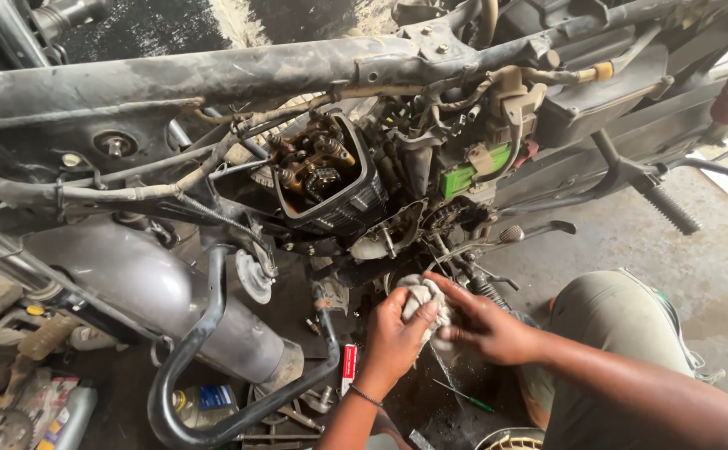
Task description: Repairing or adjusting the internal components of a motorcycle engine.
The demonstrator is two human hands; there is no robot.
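My left hand point(397, 333) and right hand point(485, 327) clamp together on the grey rag point(425, 298); the open cylinder head point(324, 171) lies at eleven o'clock, nearer my left.

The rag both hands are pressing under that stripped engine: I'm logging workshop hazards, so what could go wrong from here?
1. The rag is loose and bunched between the left hand and right hand; a fold might snag on the spring or the lever just beside it.
2. The open cylinder head sits uncovered above; grit could drop in.
3. The screwdriver and small parts on the floor could be knelt on.
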